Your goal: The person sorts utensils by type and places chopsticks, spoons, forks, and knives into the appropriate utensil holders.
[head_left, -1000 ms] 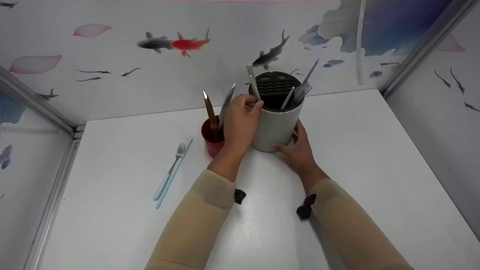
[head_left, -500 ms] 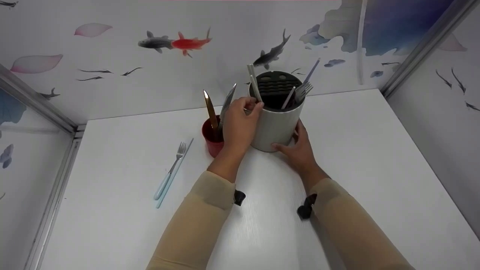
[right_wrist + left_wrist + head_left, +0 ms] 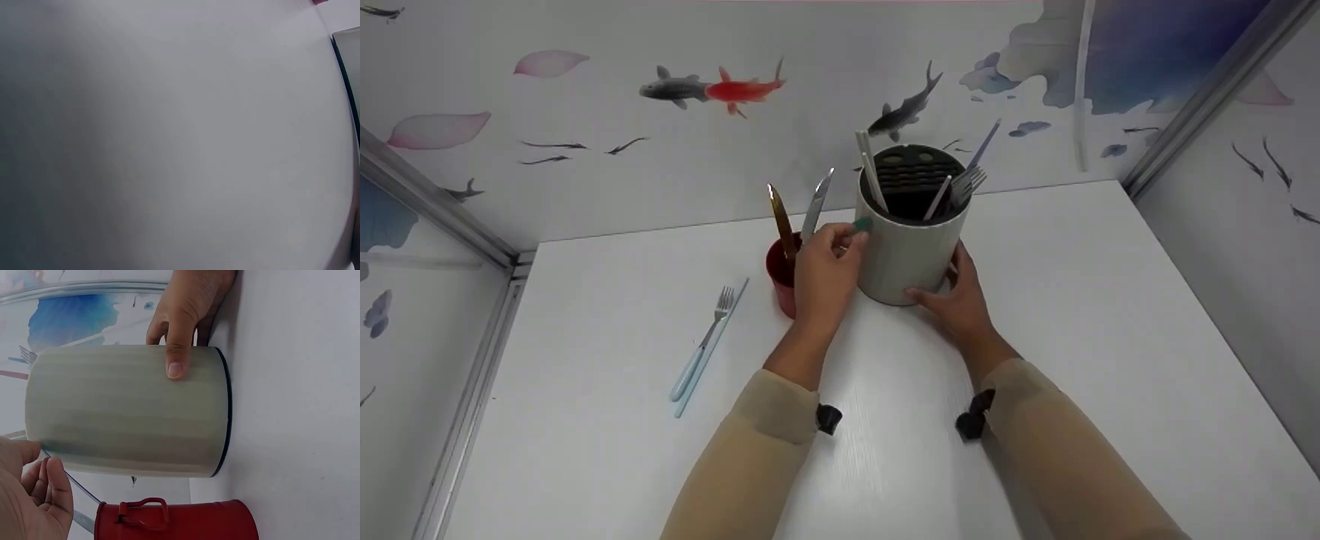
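A pale grey-green cylindrical utensil holder [image 3: 911, 259] with a dark slotted top stands upright at the back of the table. Light chopsticks [image 3: 872, 174] lean at its left rim, and a fork [image 3: 966, 184] stands at its right. My right hand [image 3: 960, 296] grips the holder low on its right side, thumb in front; the left wrist view shows that thumb [image 3: 176, 365] on the wall. Beside the holder's upper left wall is my left hand [image 3: 826, 277], fingers bent loosely around nothing, near a small green patch [image 3: 862, 223]. Part of the red cup [image 3: 782, 289] is hidden behind it.
The red cup holds a gold-coloured knife [image 3: 781, 217] and a silver knife [image 3: 816, 202]. A blue-handled fork [image 3: 705, 345] and a thin blue stick [image 3: 720, 341] lie on the white table [image 3: 585, 420] to the left. Painted walls [image 3: 607, 180] enclose the back and sides.
My left hand has let go of the chopsticks and moved down and slightly left, uncovering the green patch. The chopsticks stay leaning in the holder. My right hand keeps its grip.
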Demonstrator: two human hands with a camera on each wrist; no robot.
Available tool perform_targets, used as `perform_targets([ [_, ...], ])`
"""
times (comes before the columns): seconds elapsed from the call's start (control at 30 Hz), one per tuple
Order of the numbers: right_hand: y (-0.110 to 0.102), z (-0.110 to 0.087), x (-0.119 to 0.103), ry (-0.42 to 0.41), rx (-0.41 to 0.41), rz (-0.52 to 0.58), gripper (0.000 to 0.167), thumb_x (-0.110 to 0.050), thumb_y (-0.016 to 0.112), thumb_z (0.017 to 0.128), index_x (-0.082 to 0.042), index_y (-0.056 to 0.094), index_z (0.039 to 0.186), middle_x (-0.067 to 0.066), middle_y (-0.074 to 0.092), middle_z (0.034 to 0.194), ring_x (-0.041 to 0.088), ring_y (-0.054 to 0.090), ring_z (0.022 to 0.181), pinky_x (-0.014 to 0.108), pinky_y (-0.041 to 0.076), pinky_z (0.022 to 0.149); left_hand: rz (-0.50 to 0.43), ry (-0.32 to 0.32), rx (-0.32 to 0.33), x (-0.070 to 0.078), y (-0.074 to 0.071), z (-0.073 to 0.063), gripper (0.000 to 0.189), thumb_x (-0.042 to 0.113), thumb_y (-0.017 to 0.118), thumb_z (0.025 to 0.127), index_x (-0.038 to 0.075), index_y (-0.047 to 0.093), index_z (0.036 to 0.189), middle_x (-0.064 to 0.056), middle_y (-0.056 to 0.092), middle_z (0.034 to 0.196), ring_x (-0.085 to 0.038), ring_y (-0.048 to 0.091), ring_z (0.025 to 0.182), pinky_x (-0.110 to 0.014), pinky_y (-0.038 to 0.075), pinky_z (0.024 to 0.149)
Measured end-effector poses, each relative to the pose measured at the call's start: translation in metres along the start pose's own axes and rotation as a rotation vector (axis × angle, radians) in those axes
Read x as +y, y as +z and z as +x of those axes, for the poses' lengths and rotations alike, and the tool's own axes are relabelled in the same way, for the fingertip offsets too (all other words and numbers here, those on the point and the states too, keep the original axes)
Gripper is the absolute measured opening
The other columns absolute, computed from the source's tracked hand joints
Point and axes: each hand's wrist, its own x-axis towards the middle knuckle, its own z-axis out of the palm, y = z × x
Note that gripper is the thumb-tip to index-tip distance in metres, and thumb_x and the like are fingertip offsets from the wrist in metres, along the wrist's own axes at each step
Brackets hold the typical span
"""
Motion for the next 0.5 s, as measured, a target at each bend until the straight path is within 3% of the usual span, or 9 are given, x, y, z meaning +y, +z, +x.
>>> perform_targets([
  [0.17,-0.001,0.002,0.0,0.015,0.002,-0.003,0.127,-0.044,0.096,0.071,-0.033,0.014,0.166,-0.004,0.024,0.171,0.022,0.023,0.159,0.044,0.024,0.13,-0.021,-0.036,0.0,-0.009,-0.006,-0.008,0.029,0.032,0.069,0.101,0.013,0.068,0.123,0.0,0.071,0.105,-0.014,0.063,0.093,-0.026,0.058,0.079],
  [0.5,0.0,0.001,0.001,0.086,-0.008,-0.009,0.131,-0.051,0.095,0.069,-0.035,0.009,0.166,-0.006,0.02,0.172,0.023,0.023,0.159,0.045,0.023,0.13,0.002,-0.041,0.081,-0.03,-0.032,-0.027,0.034,0.03,0.07,0.101,0.012,0.066,0.129,0.0,0.07,0.104,-0.014,0.066,0.094,-0.031,0.061,0.085],
])
